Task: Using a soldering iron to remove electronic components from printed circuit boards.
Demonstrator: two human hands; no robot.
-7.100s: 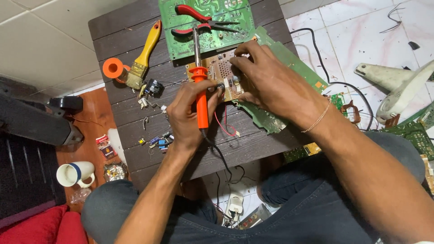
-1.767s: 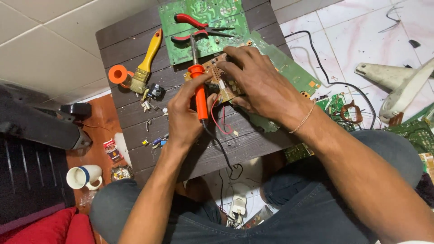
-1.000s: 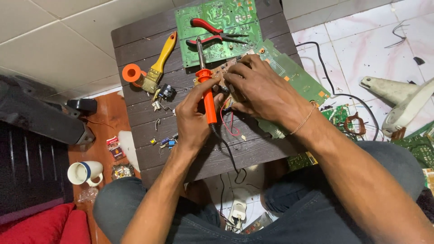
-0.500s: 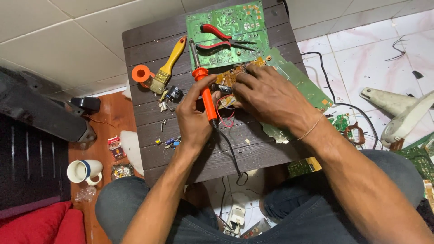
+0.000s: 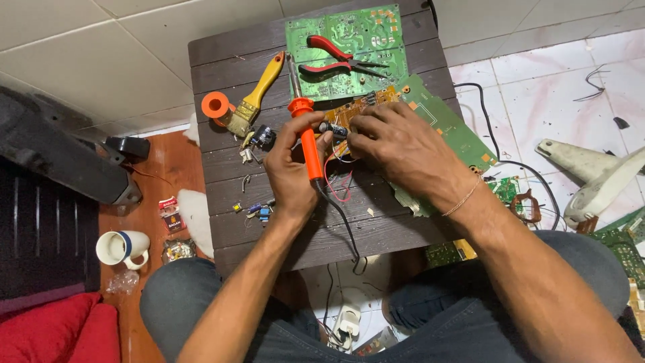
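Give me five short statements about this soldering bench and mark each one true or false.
1. The left hand holds an orange soldering iron. True.
2. The red-handled pliers lie on the floor tiles. False: they rest on the green circuit board at the far side of the dark wooden table.
3. The right hand rests on a brown circuit board. True.
4. The yellow-handled brush is in the right hand. False: it lies on the table beside an orange spool.
5. A white mug stands on the table. False: it sits on the floor to the left.
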